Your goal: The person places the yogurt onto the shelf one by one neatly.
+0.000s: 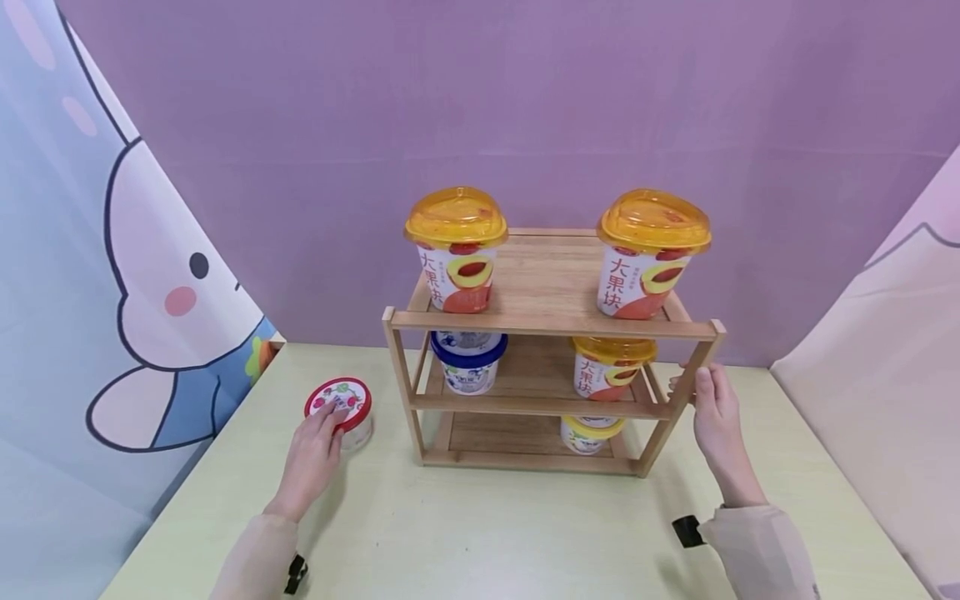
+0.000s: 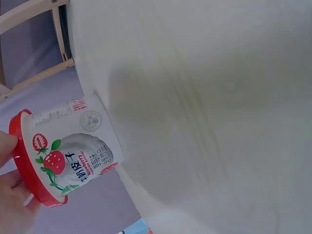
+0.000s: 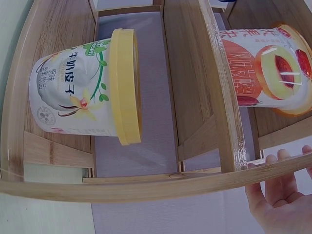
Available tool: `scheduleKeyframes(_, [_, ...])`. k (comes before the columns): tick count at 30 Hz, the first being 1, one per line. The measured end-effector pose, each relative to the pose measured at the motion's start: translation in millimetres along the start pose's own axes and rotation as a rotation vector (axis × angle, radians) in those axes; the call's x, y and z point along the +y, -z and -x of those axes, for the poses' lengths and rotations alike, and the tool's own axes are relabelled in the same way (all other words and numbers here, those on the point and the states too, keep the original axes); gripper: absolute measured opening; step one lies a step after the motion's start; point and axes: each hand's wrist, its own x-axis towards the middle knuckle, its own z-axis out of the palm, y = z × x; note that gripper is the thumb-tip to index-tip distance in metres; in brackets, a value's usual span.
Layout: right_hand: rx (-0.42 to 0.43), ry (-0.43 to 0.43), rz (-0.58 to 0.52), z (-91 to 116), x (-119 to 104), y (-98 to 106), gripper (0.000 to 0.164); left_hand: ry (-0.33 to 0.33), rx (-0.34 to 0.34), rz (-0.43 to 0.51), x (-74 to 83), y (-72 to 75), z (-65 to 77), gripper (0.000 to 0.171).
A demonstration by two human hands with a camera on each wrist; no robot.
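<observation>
At the left, a white tub with a red lid (image 1: 358, 432) stands on the table, with strawberries printed on its side. My left hand (image 1: 311, 454) grips it by the lid from above, and the left wrist view shows fingers (image 2: 18, 194) at the red rim. The wooden three-tier rack (image 1: 540, 325) stands in the middle. On its right front post rests my right hand (image 1: 718, 417), its fingers bent around the wood. Nearest that hand on the middle tier is an orange-lidded fruit cup (image 1: 597, 377); below it sits a yellow-lidded tub (image 3: 78, 90).
Two more orange-lidded fruit cups, a left one (image 1: 463, 271) and a right one (image 1: 641, 279), stand on the top tier. A blue-lidded tub (image 1: 470, 375) is on the middle tier's left, with another tub partly visible above it. A purple cloth (image 1: 487, 100) hangs behind the table.
</observation>
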Motion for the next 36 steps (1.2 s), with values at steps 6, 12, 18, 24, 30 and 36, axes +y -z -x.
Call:
scheduleKeyframes(6, [0.004,-0.001,-0.012,0,0,0,0.027,-0.022,0.022,-0.042,-0.4,-3.6,-1.2,0.034])
scheduleKeyframes(12, [0.002,-0.001,-0.009,0,0,0,0.022,-0.027,0.047,-0.095,6.0,-6.5,-4.4,0.032])
scheduleKeyframes(18, [0.0,0.007,-0.035,0,1,0,0.02,-0.029,0.079,-0.123,12.0,-11.5,-10.5,0.032])
scheduleKeyframes(24, [0.001,0.006,-0.04,0,1,0,0.019,-0.077,0.172,-0.145,16.3,-18.9,-16.6,0.03])
scheduleKeyframes(30, [-0.001,0.003,-0.039,0,1,-1,0.019,-0.086,0.229,-0.127,21.0,-23.7,-20.0,0.029])
scheduleKeyframes(36, [0.007,0.003,-0.027,0,0,-1,0.02,-0.061,0.218,-0.126,23.6,-25.9,-23.7,0.029])
